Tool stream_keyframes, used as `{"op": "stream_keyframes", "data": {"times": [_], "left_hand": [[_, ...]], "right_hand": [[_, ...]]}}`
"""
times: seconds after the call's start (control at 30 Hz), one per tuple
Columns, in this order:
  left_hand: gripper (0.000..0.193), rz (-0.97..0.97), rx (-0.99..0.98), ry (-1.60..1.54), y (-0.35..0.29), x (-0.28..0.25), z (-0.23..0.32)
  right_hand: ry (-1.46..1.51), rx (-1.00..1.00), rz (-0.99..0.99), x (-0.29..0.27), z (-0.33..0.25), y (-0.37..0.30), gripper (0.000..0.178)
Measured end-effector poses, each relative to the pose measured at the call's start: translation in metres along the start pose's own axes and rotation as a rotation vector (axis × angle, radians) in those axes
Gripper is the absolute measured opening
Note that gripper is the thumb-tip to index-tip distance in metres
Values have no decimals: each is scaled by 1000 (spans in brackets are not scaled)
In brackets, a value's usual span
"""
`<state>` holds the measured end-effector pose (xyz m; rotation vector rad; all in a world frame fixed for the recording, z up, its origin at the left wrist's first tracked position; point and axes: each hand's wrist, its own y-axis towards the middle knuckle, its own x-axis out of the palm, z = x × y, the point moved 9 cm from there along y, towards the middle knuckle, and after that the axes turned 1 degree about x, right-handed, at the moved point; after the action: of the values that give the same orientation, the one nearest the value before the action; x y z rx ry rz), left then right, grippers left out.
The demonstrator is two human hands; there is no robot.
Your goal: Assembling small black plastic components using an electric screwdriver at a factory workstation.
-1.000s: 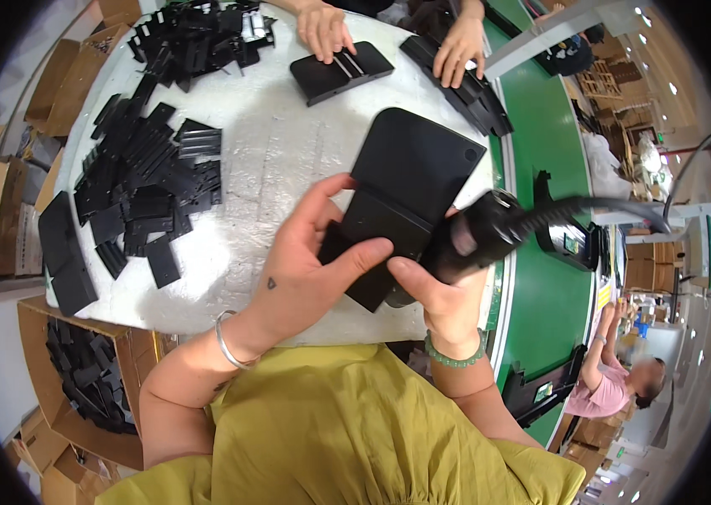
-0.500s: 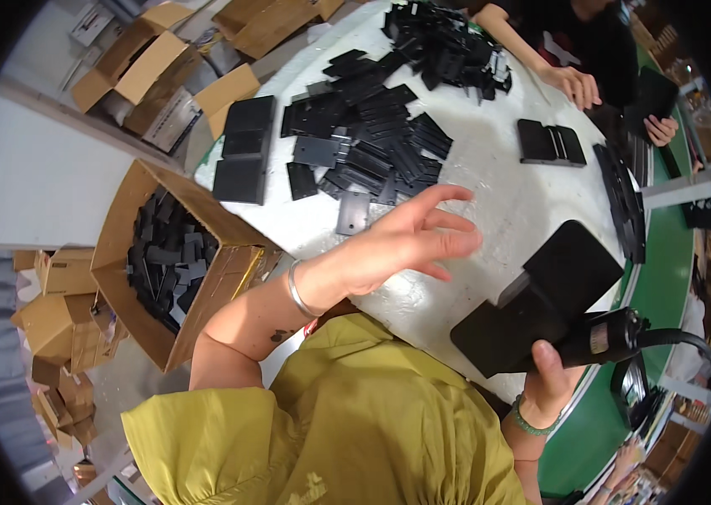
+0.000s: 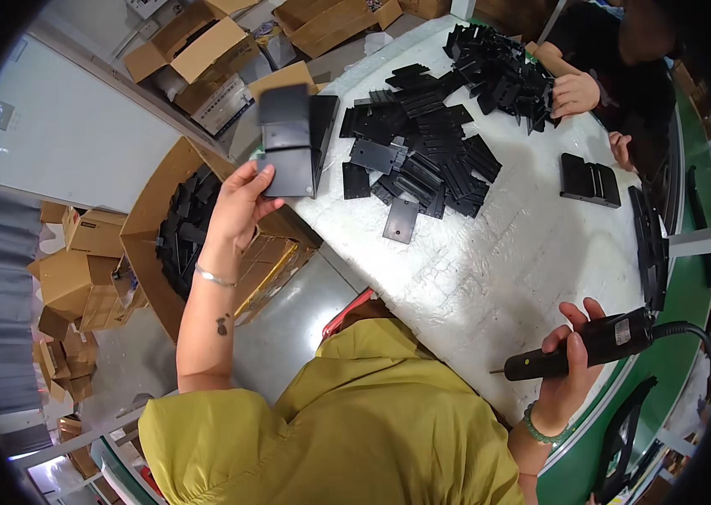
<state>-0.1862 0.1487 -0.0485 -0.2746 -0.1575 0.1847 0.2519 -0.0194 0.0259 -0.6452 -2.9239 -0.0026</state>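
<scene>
My left hand (image 3: 240, 200) grips a black two-panel plastic part (image 3: 286, 135) by its lower left corner. It is held over a similar black part (image 3: 326, 118) that lies at the table's left edge and is partly hidden. In my right hand (image 3: 573, 370) is a black corded electric screwdriver (image 3: 534, 365), fingers wrapped round its body and its thin bit pointing left. A pile of flat black plates (image 3: 423, 147) spreads over the table between the hands, with one plate (image 3: 401, 220) lying apart at its near side.
On the white tabletop (image 3: 490, 261), another black part (image 3: 589, 180) lies at the right. A second pile of black pieces (image 3: 503, 76) is near a co-worker's hand (image 3: 575, 94). An open cardboard box (image 3: 149, 252) of black pieces stands left, beside the table. A green surface (image 3: 667, 404) runs along the right.
My left hand, open before, has moved left and now holds the black part that was in my right hand with the screwdriver. My right hand keeps only the screwdriver. The view has shifted.
</scene>
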Motion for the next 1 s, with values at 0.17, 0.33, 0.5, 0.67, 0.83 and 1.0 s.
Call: {"op": "stream_keyframes", "data": {"times": [0.17, 0.33, 0.5, 0.67, 0.83, 1.0], "left_hand": [[13, 24, -67, -81, 18, -15, -26], [11, 306, 235, -389, 37, -99, -28], [33, 301, 68, -598, 50, -258, -67], [36, 221, -112, -314, 67, -176, -46], [31, -441, 415, 302, -11, 219, 52], [54, -894, 1263, 751, -72, 429, 8]], "right_hand": [[44, -13, -64, 2, 3, -6, 52], [57, -32, 93, -23, -3, -7, 52], [97, 11, 125, -31, -10, 2, 52], [137, 36, 136, -36, -19, 3, 48], [103, -101, 259, -63, -28, -11, 46], [190, -267, 424, -97, -52, -46, 45]]}}
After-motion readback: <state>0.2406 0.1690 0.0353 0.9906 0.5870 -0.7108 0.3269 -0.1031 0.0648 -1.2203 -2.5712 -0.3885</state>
